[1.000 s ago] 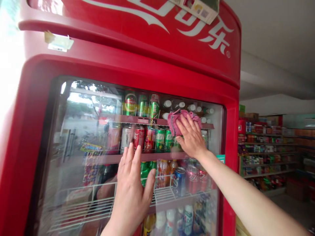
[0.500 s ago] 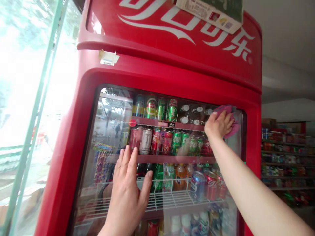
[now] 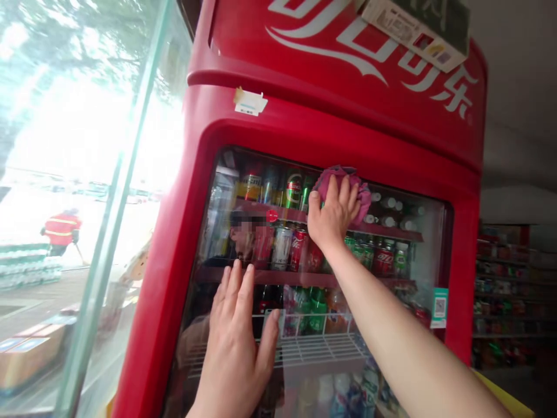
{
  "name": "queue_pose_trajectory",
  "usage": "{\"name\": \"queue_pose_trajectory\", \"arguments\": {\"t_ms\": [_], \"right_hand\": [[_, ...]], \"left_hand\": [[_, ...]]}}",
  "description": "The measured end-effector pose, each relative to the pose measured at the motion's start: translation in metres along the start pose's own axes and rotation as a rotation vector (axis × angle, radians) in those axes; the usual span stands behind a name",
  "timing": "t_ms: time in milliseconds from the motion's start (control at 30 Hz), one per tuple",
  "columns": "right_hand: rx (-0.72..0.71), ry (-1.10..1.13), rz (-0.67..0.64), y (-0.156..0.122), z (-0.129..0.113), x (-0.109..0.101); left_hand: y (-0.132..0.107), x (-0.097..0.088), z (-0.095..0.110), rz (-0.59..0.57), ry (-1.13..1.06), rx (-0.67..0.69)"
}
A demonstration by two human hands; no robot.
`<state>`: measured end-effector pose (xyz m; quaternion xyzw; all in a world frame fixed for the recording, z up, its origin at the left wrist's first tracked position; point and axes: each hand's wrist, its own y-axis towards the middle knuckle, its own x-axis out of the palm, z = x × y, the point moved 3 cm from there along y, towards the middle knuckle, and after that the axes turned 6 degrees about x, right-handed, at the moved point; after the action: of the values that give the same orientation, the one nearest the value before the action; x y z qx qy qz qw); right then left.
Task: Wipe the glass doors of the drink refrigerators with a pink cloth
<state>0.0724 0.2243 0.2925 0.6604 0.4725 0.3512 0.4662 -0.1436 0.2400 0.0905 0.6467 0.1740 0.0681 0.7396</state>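
With fingers spread, my right hand [image 3: 331, 223] presses a crumpled pink cloth [image 3: 364, 203] against the upper part of the glass door [image 3: 433, 232] of a red drinks fridge [image 3: 369, 136]. Its palm side and part of the cloth are hidden behind the fingers. My left hand [image 3: 235, 342] is raised, flat and open, at the lower left of the glass, holding nothing; whether it touches the pane I cannot tell. Behind the glass stand cans [image 3: 282, 247] and bottles on several shelves, and a white wire rack [image 3: 313, 348] shows lower down.
A carton [image 3: 418, 32] sits on the fridge's top, overhanging its front. A window frame [image 3: 126, 174] runs along the left, with a person in a red vest [image 3: 61, 229] outside. Stocked shelves [image 3: 500, 290] stand behind at right. A QR-code sticker [image 3: 439, 307] is on the door's right side.
My right hand has slid the pink cloth left across the top of the glass. The left hand stays flat and open. The view has turned left, bringing the person outside into sight.
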Motion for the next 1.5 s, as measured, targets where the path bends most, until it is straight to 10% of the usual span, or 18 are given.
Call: {"name": "queue_pose_trajectory", "arguments": {"t_ms": [367,667,1133,1500], "right_hand": [[-0.352,0.113,-0.182,-0.043,-0.12,0.006],[-0.458,0.221,-0.272,-0.093,-0.163,0.002],[-0.48,0.199,-0.401,-0.213,-0.127,-0.008],[-0.65,0.034,-0.383,-0.201,-0.017,-0.02]], "left_hand": [[-0.019,-0.042,-0.013,-0.036,0.015,-0.017],[-0.026,-0.071,-0.024,-0.047,0.031,-0.036],[-0.046,-0.087,-0.029,-0.114,-0.008,-0.081],[-0.053,-0.072,-0.028,-0.153,-0.062,-0.089]]}}
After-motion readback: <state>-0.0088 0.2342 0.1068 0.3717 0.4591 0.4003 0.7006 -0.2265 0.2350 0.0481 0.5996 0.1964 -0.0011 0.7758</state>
